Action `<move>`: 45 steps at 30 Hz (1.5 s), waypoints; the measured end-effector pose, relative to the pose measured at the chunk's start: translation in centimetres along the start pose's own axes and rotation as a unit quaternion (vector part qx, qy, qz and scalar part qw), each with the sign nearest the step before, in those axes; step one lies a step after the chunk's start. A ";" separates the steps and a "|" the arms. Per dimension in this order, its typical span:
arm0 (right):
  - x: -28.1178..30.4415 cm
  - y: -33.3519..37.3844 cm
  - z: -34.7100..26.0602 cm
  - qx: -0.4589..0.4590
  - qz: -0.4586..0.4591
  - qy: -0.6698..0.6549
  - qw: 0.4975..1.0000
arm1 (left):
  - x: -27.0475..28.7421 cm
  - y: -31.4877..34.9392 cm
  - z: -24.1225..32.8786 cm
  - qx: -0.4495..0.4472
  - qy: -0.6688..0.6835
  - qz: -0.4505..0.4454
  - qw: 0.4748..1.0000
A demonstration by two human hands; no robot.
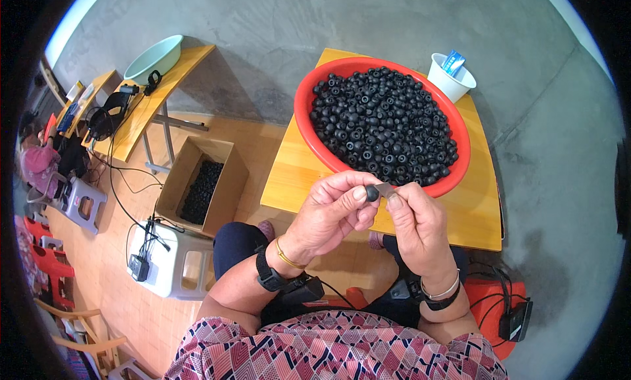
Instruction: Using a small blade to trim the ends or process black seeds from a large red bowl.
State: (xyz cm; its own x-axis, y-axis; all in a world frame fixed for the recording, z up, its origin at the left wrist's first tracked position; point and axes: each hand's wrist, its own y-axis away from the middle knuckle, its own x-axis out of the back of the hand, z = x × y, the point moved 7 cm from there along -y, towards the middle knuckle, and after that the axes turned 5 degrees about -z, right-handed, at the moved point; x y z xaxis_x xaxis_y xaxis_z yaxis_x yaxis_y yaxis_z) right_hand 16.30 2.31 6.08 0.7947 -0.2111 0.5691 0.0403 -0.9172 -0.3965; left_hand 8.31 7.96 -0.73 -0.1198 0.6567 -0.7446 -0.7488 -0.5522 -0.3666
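Note:
My left hand (336,206) pinches a small black rounded part (372,193), which looks like rubber, between thumb and fingers. Against it, my right hand (417,216) grips a thin, flat greyish blade (386,190), its tip touching or very close to the part. Both hands are held together just past the near rim of a red basin (303,127). Heaped in that basin are many similar black hollow parts (384,127). The basin stands on a yellow wooden table (289,176).
Behind the basin at the right stands a white tub (449,84) with a blue-and-white packet (453,63). On the floor to the left is a cardboard box (227,196) of black parts, beside a white stool (172,265) with cables. Another table (172,81) carries a pale green basin (155,59).

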 end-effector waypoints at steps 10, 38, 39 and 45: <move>-0.3 0.1 -0.1 0.009 -0.013 0.000 1.000 | -0.1 0.2 -0.2 -0.010 -0.015 0.003 1.000; 1.0 0.7 -1.1 0.149 0.021 0.091 0.984 | 0.3 0.2 -1.4 0.062 -0.084 0.029 0.994; 1.5 0.9 -0.9 0.144 0.036 0.103 0.984 | -0.2 0.3 -1.5 0.056 -0.068 0.015 0.996; 11.4 4.3 3.8 -0.016 0.258 0.120 0.959 | -0.8 -0.5 0.0 -0.050 -0.317 0.050 0.946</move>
State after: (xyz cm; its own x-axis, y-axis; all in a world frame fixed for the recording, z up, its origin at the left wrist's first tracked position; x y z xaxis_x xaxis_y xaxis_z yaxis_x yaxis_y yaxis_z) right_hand 27.83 -2.82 8.15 0.5416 -0.7074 0.4540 -0.3429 -0.6791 -0.6490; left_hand 8.75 7.70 0.07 -0.5778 0.7570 -0.3051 -0.6515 -0.6530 -0.3863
